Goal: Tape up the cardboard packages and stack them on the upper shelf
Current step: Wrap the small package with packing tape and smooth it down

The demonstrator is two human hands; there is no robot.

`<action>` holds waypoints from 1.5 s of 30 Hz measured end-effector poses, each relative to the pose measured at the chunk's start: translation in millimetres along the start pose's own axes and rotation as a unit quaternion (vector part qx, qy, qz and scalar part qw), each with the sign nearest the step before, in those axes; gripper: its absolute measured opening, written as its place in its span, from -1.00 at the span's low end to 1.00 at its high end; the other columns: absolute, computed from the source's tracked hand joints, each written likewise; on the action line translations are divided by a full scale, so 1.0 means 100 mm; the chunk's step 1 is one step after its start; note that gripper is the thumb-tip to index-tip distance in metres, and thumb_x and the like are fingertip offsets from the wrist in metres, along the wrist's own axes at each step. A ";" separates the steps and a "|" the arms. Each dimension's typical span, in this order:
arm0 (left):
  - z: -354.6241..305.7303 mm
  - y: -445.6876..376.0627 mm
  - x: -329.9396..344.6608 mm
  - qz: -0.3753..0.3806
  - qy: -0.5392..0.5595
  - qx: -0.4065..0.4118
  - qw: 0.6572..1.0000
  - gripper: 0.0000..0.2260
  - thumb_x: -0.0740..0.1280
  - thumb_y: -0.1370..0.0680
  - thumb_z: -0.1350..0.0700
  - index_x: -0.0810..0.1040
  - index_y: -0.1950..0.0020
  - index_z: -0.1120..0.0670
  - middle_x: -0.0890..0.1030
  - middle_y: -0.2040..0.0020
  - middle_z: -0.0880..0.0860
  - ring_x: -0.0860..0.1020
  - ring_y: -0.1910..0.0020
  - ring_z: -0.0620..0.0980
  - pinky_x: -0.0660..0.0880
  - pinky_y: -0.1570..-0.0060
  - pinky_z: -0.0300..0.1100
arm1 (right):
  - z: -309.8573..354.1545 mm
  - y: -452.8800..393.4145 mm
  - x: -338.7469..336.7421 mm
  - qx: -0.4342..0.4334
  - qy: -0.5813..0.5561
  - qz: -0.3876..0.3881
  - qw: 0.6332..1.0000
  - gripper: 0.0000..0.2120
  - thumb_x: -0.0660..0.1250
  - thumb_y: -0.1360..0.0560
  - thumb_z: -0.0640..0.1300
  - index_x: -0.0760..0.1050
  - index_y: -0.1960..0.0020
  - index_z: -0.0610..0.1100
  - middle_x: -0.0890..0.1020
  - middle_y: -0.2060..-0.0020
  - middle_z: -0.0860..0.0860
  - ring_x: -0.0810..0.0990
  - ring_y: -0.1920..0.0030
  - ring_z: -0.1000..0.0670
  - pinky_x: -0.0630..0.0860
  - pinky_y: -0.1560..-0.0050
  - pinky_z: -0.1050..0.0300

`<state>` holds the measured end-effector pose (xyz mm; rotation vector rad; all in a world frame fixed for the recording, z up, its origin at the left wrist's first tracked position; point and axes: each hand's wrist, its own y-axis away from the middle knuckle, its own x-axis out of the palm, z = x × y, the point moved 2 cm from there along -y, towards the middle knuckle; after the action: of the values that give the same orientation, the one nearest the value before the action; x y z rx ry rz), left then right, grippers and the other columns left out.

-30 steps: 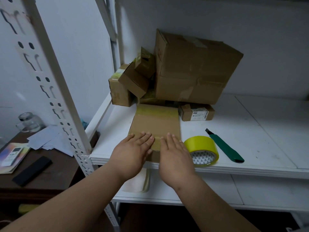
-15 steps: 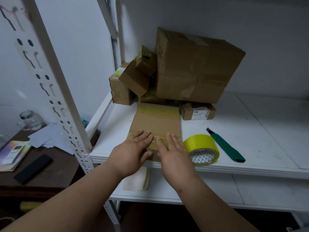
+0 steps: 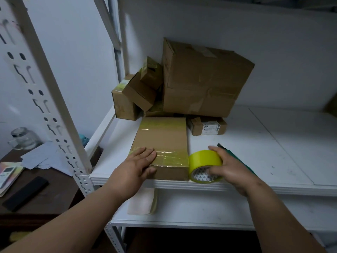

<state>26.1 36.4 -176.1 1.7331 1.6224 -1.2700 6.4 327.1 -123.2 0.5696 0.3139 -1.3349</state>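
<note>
Left hand (image 3: 137, 164) lies flat on the glossy-taped flat cardboard package (image 3: 164, 141); right hand (image 3: 228, 168) grips the round yellow tape roll (image 3: 202, 159).

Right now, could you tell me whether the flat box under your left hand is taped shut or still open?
Taped shut: the flat box has yellowish tape across both its near and far ends, and no flap is raised.

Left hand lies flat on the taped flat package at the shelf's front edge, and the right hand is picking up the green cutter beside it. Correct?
Not quite. The right hand grips the yellow tape roll, not the green cutter, which lies on the shelf behind that hand. The head view shows this. The left hand does lie flat on the flat package.
</note>
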 end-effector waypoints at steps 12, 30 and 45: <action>-0.20 0.13 -0.13 -0.044 0.433 -0.144 0.889 -0.69 0.32 -0.60 0.03 0.48 -0.33 -0.19 0.53 -0.30 -0.23 0.48 -0.23 -0.35 0.43 -0.18 -0.36 | 1.16 -0.05 -0.19 -0.262 -0.273 -0.052 0.924 -0.43 0.61 -0.14 -0.29 0.58 -0.12 -0.05 0.70 0.06 0.00 0.67 0.00 0.00 0.60 -0.05 0.09; -0.30 -0.12 -0.75 -0.127 0.304 -0.049 0.943 -0.10 0.61 -0.27 -0.07 0.21 -0.49 -0.08 0.46 -0.33 -0.23 0.42 -0.34 -0.27 0.38 -0.35 -0.26 | 1.57 -0.32 0.74 -0.247 -0.262 0.097 0.928 -0.60 0.44 -0.29 -0.16 0.47 -0.11 -0.04 0.61 0.19 0.11 0.61 0.11 0.14 0.52 0.08 0.21; -0.14 -0.14 -0.70 -0.225 0.153 -0.051 0.961 -0.16 0.56 -0.25 -0.22 0.32 -0.45 -0.11 0.39 -0.32 -0.22 0.38 -0.30 -0.28 0.33 -0.32 -0.30 | 1.07 -0.26 0.17 -0.211 -0.148 -0.023 0.966 -0.77 0.39 -0.19 -0.20 0.43 0.18 -0.12 0.49 0.43 0.01 0.50 0.37 0.00 0.45 0.23 -0.02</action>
<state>25.2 13.6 -107.6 1.6114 2.3214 -1.1129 -25.8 250.6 -49.6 0.0035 0.3539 -1.3259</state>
